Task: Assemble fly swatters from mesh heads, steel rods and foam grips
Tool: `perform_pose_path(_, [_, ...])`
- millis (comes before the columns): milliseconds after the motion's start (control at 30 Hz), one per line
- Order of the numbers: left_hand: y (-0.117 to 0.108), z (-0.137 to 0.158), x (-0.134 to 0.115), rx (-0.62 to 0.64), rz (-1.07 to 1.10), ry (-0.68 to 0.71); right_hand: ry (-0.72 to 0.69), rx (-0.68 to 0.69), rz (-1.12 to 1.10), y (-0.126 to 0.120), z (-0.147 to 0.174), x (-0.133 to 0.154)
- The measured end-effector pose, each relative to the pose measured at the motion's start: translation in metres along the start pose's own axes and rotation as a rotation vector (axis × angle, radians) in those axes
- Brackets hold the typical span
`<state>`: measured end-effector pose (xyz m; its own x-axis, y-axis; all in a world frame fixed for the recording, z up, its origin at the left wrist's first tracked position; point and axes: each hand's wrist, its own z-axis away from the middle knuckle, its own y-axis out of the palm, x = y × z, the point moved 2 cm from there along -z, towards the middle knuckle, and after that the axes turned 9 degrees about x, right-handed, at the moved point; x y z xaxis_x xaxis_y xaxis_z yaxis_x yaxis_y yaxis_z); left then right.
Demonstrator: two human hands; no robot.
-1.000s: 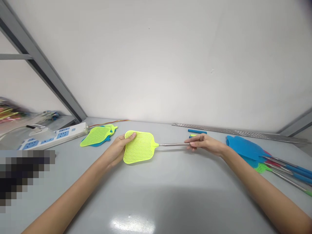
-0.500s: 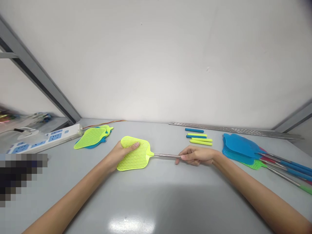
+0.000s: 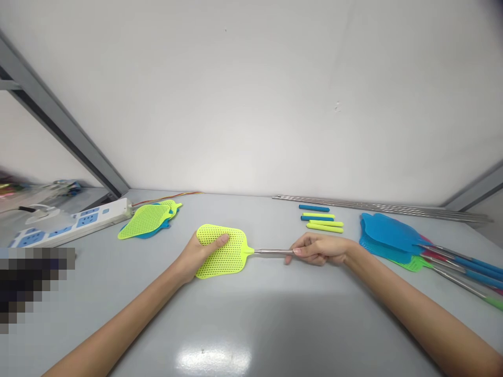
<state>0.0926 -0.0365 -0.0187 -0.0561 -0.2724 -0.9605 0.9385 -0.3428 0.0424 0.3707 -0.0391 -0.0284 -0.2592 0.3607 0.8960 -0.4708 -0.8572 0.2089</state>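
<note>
Yellow mesh swatter head, pinched in your left hand! Your right hand curls around its metal rod; tubes lie toward the surface's far edge.

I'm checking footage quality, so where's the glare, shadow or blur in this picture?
Head view: glare whitens the table near bottom centre, with a broad soft shadow to its right; also in the head view, far-left clutter looks blurred, while the swatter looks fairly sharp.
</note>
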Motion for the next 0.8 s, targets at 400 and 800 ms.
perform_pose_path(400, [-0.008,0.006,-0.021,-0.014,-0.057,0.030,-0.047,-0.032,-0.029,0.008,-0.005,0.005])
perform_pose_path(800, [-0.012,0.009,-0.032,0.016,0.033,0.039,-0.048,-0.067,-0.074,0.007,-0.009,0.003])
